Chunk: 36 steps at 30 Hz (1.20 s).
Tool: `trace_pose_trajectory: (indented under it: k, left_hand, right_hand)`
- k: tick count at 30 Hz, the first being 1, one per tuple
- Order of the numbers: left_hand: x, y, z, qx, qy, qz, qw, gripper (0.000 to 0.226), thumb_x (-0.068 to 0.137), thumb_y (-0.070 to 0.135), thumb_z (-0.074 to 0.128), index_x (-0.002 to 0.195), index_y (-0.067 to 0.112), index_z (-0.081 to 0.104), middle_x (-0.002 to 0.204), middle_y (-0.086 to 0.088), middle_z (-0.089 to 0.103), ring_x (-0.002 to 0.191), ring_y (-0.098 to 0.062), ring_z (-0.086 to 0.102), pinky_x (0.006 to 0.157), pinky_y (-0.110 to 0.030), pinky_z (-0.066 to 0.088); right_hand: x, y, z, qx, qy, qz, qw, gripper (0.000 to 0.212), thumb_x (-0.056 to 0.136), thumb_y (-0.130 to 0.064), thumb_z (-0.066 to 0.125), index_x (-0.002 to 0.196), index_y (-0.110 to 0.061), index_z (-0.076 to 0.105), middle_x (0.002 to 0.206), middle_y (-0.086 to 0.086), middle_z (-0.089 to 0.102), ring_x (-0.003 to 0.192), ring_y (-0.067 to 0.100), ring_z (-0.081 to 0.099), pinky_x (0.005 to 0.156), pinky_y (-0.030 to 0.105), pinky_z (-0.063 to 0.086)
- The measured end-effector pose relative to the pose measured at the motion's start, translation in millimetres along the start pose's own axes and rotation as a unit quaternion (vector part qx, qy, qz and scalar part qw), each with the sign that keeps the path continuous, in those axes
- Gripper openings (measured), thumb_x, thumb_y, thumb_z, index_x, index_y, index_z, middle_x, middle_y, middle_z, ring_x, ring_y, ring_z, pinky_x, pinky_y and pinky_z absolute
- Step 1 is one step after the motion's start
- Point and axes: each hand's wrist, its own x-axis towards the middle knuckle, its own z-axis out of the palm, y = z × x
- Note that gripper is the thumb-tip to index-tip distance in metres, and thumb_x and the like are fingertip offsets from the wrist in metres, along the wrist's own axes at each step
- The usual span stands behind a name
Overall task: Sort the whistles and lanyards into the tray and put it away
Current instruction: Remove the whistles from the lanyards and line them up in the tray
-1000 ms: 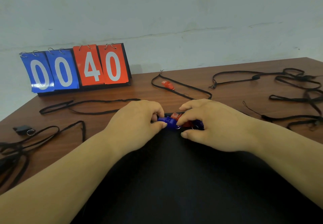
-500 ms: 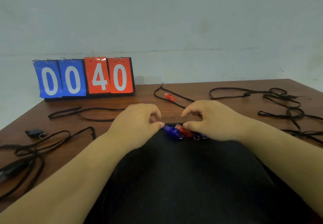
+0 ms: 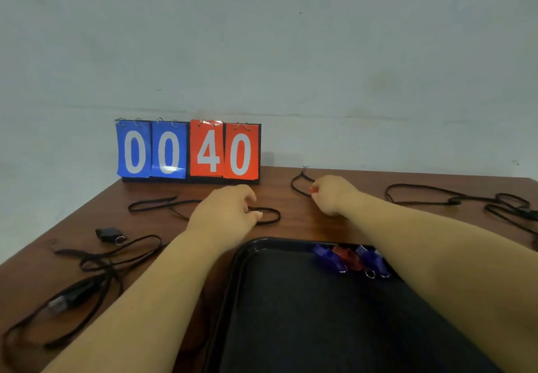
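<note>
Reaching past the tray [image 3: 247,256], the 2 hands work the far half of the table [image 3: 305,227]. The right hand [image 3: 334,195] has its fingers curled tight round a red whistle [image 3: 313,189]; only a red tip shows at the fingertips. The cord [image 3: 294,186] of this whistle curves away on the wood just beside the hand. The left hand [image 3: 227,215] arches over a black loop [image 3: 272,218], thumb tip against it. Whether the loop is actually pinched cannot be told.

The tray sits nearest the person, probably so that each piece travels a short way back. 3 sorted whistles [image 3: 348,259], 2 blue and 1 red, lie side by side against its far rim, rings toward the viewer. This grouping likely leaves the remaining floor free for lanyards.

Unsorted items:
- A black whistle [image 3: 108,233] lies at the left.
- A tangle [image 3: 116,259] of cords lies beside it.
- More lanyards [image 3: 506,206] lie at the right.

A scoreboard [image 3: 189,151] reading 00 40 stands at the back edge, apart from the work. The task appears to be at an early stage.
</note>
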Motion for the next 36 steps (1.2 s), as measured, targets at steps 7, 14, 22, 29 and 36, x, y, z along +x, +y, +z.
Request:
trace_pose_trajectory:
  k: [7,14,22,29,36]
  left_hand:
    - [-4,1,-17,0.019,0.018,0.003,1.000,0.042,0.095,0.043,0.067,0.134,0.032,0.056,0.124,0.008,0.062,0.109,-0.012,0.060,0.090,-0.030,0.050]
    - [-15,-88,-70,0.145,0.025,-0.141,0.979,0.054,0.093,0.060,0.054,0.138,0.031,0.052,0.138,-0.004,0.056,0.124,-0.029,0.055,0.104,-0.050,0.051]
    - [-34,-150,-55,0.211,-0.040,-0.241,0.946,0.029,0.096,0.031,0.056,0.119,0.015,0.065,0.115,-0.011,0.062,0.100,-0.029,0.062,0.091,-0.042,0.056]
    - [-39,-119,-74,0.166,0.108,-0.155,0.968,0.023,0.093,0.038,0.071,0.111,0.023,0.068,0.112,-0.004,0.056,0.098,-0.021,0.060,0.089,-0.038,0.058]
    - [-52,-36,-87,-0.070,0.201,-0.021,0.977,0.021,0.090,0.036,0.076,0.110,0.031,0.071,0.113,0.009,0.067,0.108,-0.014,0.061,0.095,-0.033,0.051]
  right_hand:
    - [-5,-23,-4,0.150,0.147,0.006,0.978,0.024,0.099,-0.020,0.056,0.118,-0.024,0.071,0.122,0.002,0.070,0.109,0.024,0.065,0.090,0.032,0.052]
    - [-59,-126,-27,0.194,0.083,-0.237,0.948,0.022,0.098,-0.030,0.064,0.120,-0.034,0.068,0.113,-0.020,0.064,0.102,0.001,0.058,0.092,0.020,0.046]
    - [-83,-161,-16,0.171,0.046,-0.272,0.946,0.025,0.096,-0.032,0.066,0.121,-0.034,0.068,0.118,-0.015,0.068,0.105,0.006,0.061,0.096,0.028,0.053]
    - [-102,-135,-34,0.194,0.044,-0.236,0.951,0.023,0.096,-0.033,0.068,0.118,-0.035,0.069,0.118,-0.017,0.065,0.106,0.004,0.060,0.092,0.021,0.048]
    - [-124,-93,-60,0.281,0.017,-0.180,0.942,0.021,0.093,-0.032,0.072,0.114,-0.036,0.070,0.120,-0.013,0.068,0.110,0.006,0.062,0.098,0.029,0.052]
